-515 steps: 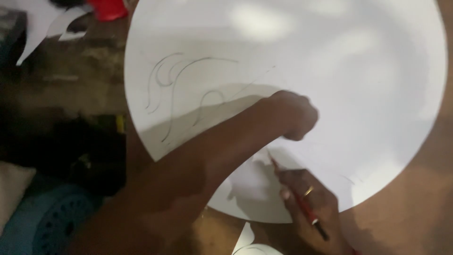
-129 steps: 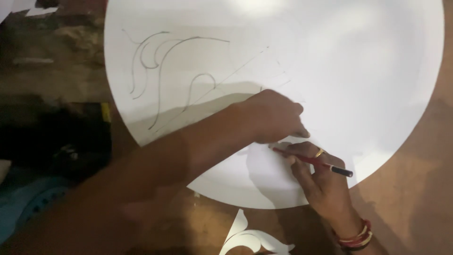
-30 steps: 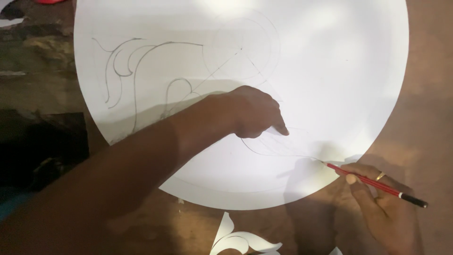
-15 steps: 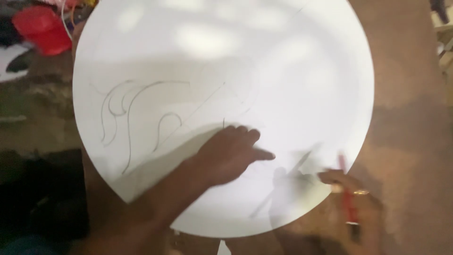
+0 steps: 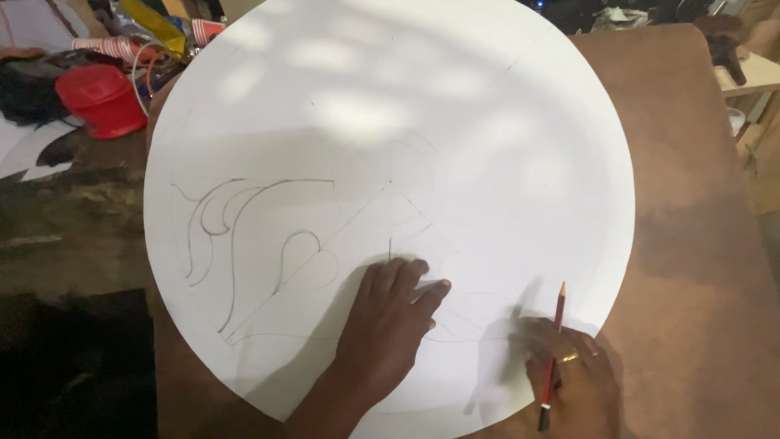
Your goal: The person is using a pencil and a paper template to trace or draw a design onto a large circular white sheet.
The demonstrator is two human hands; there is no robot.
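A large white round sheet (image 5: 390, 122) lies on a brown table (image 5: 699, 244), with curved pencil lines (image 5: 244, 236) drawn on its left half. My left hand (image 5: 390, 321) rests flat on the sheet near its lower middle, fingers spread and pressing the paper. My right hand (image 5: 573, 382) sits at the sheet's lower right rim and holds a red pencil (image 5: 553, 358) with its tip pointing up, lifted off the lines. A ring shows on one finger of that hand.
A red plastic tub (image 5: 101, 97) and patterned paper cups (image 5: 114, 45) stand at the upper left beside clutter and cables. White paper scraps (image 5: 32, 150) lie on the dark surface at left. A wooden edge (image 5: 751, 77) shows at the upper right.
The view has pulled back and now takes in the whole disc. My right hand has drawn the pencil away from the line to the lower right rim. My left hand stays pressed on the sheet.
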